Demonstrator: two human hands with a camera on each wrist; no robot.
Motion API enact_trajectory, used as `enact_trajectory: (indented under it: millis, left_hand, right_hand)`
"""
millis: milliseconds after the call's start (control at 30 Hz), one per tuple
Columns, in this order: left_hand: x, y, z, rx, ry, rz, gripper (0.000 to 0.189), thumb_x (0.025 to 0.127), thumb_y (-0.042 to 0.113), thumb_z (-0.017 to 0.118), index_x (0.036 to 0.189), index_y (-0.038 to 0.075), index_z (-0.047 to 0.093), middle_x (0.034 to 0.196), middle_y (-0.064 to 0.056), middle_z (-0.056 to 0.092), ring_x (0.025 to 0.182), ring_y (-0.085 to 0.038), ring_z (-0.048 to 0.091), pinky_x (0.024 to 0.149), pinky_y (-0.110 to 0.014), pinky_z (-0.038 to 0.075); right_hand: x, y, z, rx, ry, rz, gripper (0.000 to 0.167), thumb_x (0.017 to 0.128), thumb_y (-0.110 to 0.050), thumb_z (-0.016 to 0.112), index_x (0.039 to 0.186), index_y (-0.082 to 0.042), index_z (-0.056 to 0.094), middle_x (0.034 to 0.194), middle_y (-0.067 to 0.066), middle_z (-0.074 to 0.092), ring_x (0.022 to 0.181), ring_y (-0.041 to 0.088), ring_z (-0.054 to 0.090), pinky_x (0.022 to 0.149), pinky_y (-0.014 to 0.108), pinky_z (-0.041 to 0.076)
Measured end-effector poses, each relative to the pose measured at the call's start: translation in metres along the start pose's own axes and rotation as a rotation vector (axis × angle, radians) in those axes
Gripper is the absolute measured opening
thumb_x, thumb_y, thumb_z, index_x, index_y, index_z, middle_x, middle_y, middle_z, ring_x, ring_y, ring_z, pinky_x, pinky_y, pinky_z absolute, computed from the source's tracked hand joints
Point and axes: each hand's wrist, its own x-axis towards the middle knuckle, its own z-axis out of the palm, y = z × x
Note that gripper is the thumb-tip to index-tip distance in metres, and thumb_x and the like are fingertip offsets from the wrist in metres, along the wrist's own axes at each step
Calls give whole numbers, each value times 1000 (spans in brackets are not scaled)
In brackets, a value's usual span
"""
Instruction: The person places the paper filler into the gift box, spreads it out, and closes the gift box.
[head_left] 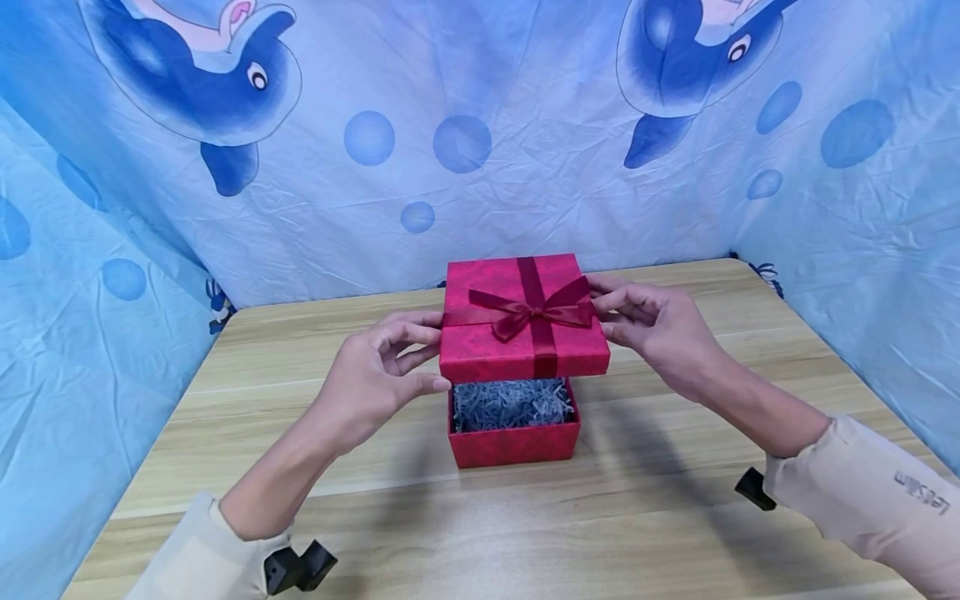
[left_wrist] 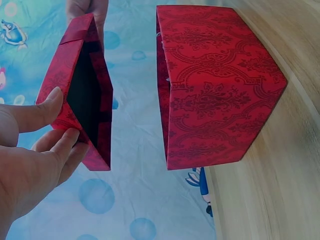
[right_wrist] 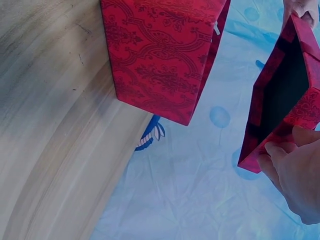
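Observation:
A red box lid (head_left: 487,292) with a dark red ribbon bow (head_left: 534,312) is held level between both hands, above the open gift box (head_left: 517,447). My left hand (head_left: 375,367) grips its left edge, and my right hand (head_left: 660,329) grips the right edge. In the left wrist view, a gap separates the lid (left_wrist: 55,100) from the patterned box (left_wrist: 220,90); the lid's inside is dark. The right wrist view shows the same gap between lid (right_wrist: 305,107) and box (right_wrist: 160,60). Grey-blue shredded paper (head_left: 513,405) fills the box; its rear part is hidden by the lid.
The box stands on a light wood-grain table (head_left: 300,450). Behind and beside the table hangs a blue cloth (head_left: 540,200) printed with dolphins and bubbles. Black wrist cameras (head_left: 300,568) are strapped at both sleeves.

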Motion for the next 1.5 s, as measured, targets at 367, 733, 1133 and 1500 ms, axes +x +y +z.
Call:
enact_trajectory:
  millis: [367,733,1133,1500]
  left_hand:
    - [-2,0,-1,13,-4,-4,41,75,-11,75,113,-10,58,136,-10,49,119,-27,58,86,-33,52]
    - [-4,-1,0,24,0,-26,40,75,-11,75,112,-8,59,135,-8,49,118,-26,58,84,-32,54]
    - [-6,-8,0,32,8,-28,38,75,-10,76,109,-5,60,134,-6,50,116,-25,60,83,-33,54]
    - [-7,-14,3,64,22,-46,39,72,-11,77,107,-7,61,132,-10,50,115,-29,60,82,-33,55]
  right_hand:
    - [1,3,2,16,-4,22,27,89,9,59,117,8,62,145,6,46,119,19,58,86,22,52]
    - [1,5,3,7,-16,-2,25,90,10,56,114,8,62,145,8,47,114,14,60,84,21,53]
    - [1,12,5,16,-40,-12,25,89,13,55,113,10,61,145,11,46,116,20,60,86,23,52]
    - [1,20,8,18,-57,4,25,89,14,53,112,9,62,144,10,46,117,19,58,84,23,53]
